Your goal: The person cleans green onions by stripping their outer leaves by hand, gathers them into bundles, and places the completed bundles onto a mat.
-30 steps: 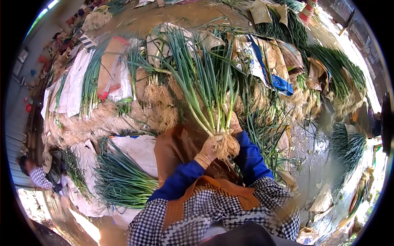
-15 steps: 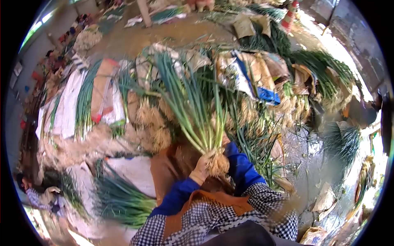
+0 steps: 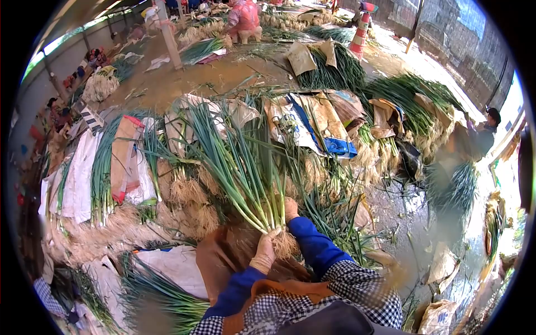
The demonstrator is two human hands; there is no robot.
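Note:
A bunch of green onions (image 3: pixel 245 187) stands tilted in front of me, its long leaves fanning up and to the left, its pale roots (image 3: pixel 285 245) pointing down. My left hand (image 3: pixel 264 249) is closed around the lower stalks, just above the roots. Beside the stalks on the right, my right hand (image 3: pixel 291 209) is closed against them, with some fingers hidden. A brown apron (image 3: pixel 223 254) lies beneath the bunch. More green onions (image 3: pixel 162 290) lie to my lower left.
Rows of green onions (image 3: pixel 103 178) lie ahead with sacks and cardboard (image 3: pixel 127 162) over them. Loose leaves (image 3: pixel 329 218) are heaped on the right, beside wet floor (image 3: pixel 399 218). A post (image 3: pixel 168 36), a striped cone (image 3: pixel 359 36) and other people (image 3: pixel 244 21) are farther off.
My view has tilted up, showing more of the far area. The right hand has come lower along the stalks and shows more clearly. My left hand still grips the root end.

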